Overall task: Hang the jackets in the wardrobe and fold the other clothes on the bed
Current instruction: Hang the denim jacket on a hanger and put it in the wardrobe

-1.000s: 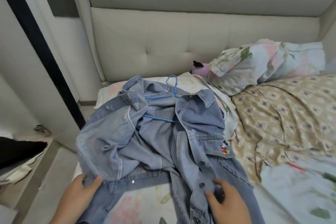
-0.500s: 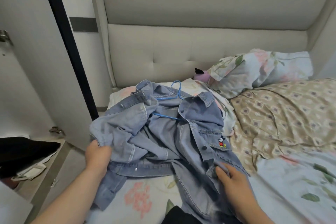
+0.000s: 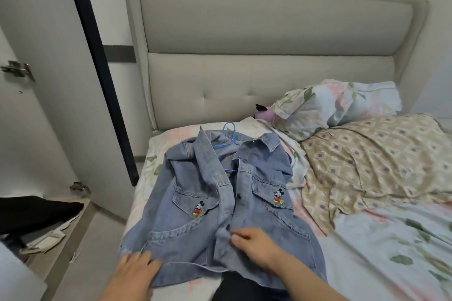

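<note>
A light-blue denim jacket [image 3: 256, 205] lies front-up on the bed [image 3: 367, 264], its two front panels brought together, with a cartoon mouse patch on each chest pocket. A blue wire hanger [image 3: 231, 134] sits inside it, the hook sticking out past the collar toward the headboard. My left hand [image 3: 137, 272], blurred, holds the jacket's lower-left hem corner. My right hand [image 3: 254, 244] pinches the button placket near the bottom centre. A dark garment [image 3: 234, 287] peeks out from under the hem at the bed's near edge.
The wardrobe's open white door [image 3: 49, 85] with its black edge stands at left, and black clothes [image 3: 36, 212] lie on a low shelf inside. A floral pillow [image 3: 337, 105], a beige patterned blanket [image 3: 379, 161] and a pink toy [image 3: 263, 112] lie right of the jacket, by the padded headboard [image 3: 244, 61].
The jacket went from open and bunched to laid flat with its left panel folded over the front. My left hand dropped to the hem; my right hand shifted to the placket.
</note>
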